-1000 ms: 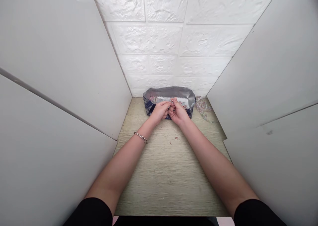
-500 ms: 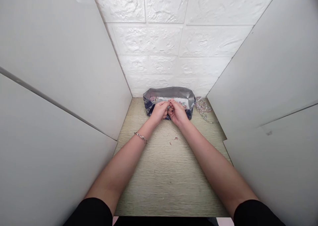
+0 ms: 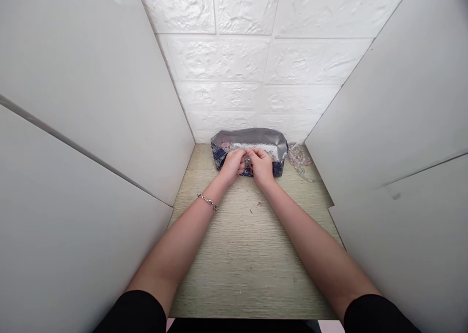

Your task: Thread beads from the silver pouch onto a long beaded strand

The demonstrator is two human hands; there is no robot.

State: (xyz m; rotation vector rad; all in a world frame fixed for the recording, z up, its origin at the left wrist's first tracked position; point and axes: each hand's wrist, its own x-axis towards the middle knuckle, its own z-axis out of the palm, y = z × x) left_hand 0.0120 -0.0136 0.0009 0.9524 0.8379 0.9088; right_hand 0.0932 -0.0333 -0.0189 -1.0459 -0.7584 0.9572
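My left hand (image 3: 234, 166) and my right hand (image 3: 261, 166) meet at the fingertips over the front edge of a dark blue bag with a silver lining (image 3: 252, 135). Both are closed in a pinch. Whatever lies between the fingertips is too small to make out. Inside the open bag are many small pink and clear beads (image 3: 227, 146), partly hidden by my hands. A silver chain bracelet (image 3: 208, 202) circles my left wrist.
Strings of pink and clear beads (image 3: 300, 160) lie right of the bag. Small reddish bits (image 3: 259, 204) are on the wooden tabletop (image 3: 234, 264). Pale panels (image 3: 120, 104) flank it on both sides, and a white brick-patterned wall (image 3: 237, 57) stands behind.
My right hand has turned slightly, its knuckles now more toward the camera and its fingers more curled over. My left hand stays nearly in place, still meeting it at the fingertips.
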